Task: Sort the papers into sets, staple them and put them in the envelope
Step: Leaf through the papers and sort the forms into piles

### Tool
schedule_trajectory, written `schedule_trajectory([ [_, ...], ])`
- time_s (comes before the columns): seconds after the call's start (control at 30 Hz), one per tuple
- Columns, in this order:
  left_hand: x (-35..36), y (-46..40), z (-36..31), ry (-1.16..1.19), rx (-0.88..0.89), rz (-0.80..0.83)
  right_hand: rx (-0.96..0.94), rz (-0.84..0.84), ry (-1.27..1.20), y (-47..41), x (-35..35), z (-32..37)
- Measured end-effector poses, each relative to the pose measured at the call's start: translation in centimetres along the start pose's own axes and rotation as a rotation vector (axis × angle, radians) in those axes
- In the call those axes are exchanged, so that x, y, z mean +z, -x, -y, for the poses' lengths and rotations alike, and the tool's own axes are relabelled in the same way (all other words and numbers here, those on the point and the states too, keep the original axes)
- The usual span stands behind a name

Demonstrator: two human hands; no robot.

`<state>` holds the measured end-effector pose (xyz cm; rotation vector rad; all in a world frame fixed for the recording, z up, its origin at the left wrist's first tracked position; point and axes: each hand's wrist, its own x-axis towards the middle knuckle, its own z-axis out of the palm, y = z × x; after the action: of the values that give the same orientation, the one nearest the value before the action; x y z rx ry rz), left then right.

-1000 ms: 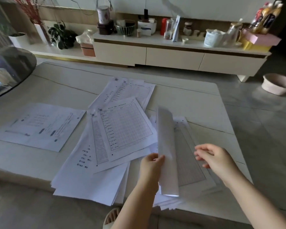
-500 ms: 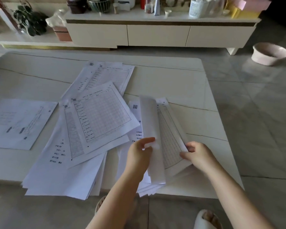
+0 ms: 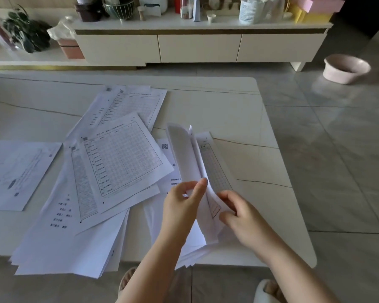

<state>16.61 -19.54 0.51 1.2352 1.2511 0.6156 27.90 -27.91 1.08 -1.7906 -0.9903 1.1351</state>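
Lifted sheets [image 3: 185, 158] standing up off the stack [image 3: 197, 241] near the desk's [image 3: 228, 106] front right corner, printed grid page [image 3: 214, 171] bared beneath. Left hand [image 3: 182, 206] pinching the raised sheets between thumb and fingers; right hand [image 3: 239, 213] curled round the grid page's near edge. Left of that, fanned grid forms [image 3: 118, 158], a thick pile [image 3: 70, 243] overhanging the front edge, a lone form [image 3: 15, 173] at the left edge. Sorting barely under way, seemingly; no stapler, no envelope in view; stapling and stuffing all left.
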Motion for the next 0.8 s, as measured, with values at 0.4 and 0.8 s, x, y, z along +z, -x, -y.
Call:
schedule_trajectory([
  [0.4,1.0,-0.6,0.6,-0.040,-0.031,-0.044,0.189,-0.191,0.508,-1.3,-4.2,-3.7],
  [0.8,1.5,-0.9,1.4,-0.216,-0.034,0.063,0.276,-0.240,0.435,-2.1,-5.0,-4.4],
])
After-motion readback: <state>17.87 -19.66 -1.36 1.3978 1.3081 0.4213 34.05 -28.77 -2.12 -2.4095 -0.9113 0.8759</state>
